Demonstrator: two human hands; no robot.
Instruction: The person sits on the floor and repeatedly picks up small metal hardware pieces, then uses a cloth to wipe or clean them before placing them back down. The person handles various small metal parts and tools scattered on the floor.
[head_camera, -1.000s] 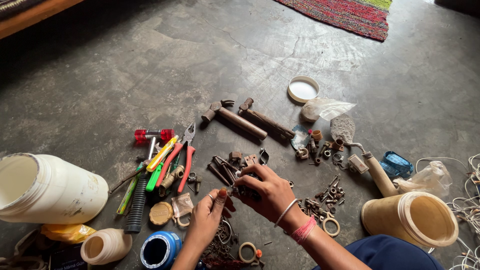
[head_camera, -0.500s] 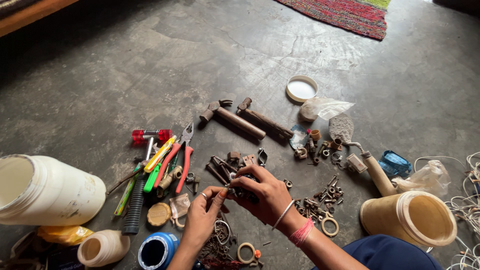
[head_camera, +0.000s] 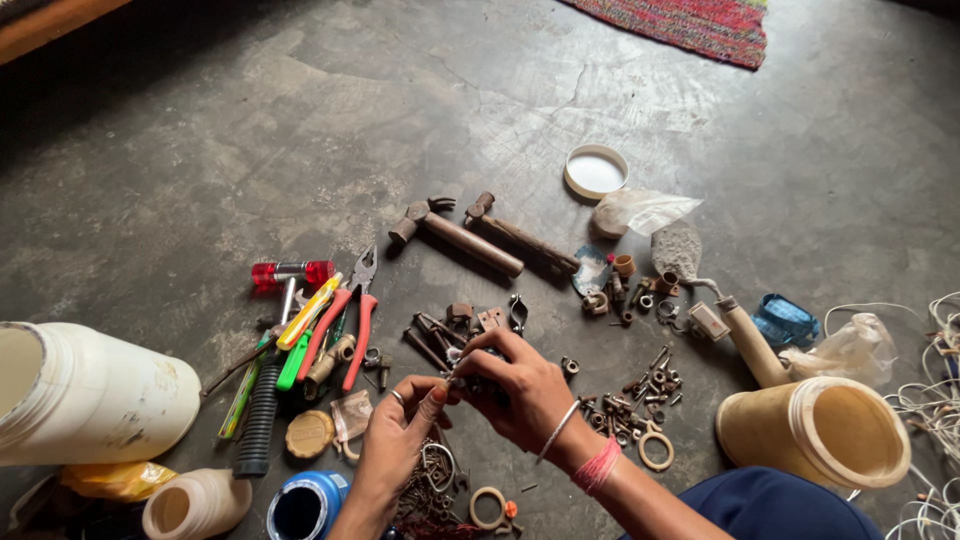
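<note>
Single head-worn view, steeply downward and fairly close, over a floor (head_camera: 300, 120) of scattered hardware.

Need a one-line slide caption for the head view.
Both hands, left hand and right hand, pinch a small metal part above rusty hardware scattered on a concrete floor.

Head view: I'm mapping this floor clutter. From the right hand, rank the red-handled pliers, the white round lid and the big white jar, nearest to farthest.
Measured from the right hand:
1. Red-handled pliers, just to its left among the hand tools.
2. White round lid, farther up the floor, slightly right.
3. Big white jar, lying on its side at the far left edge.
</note>
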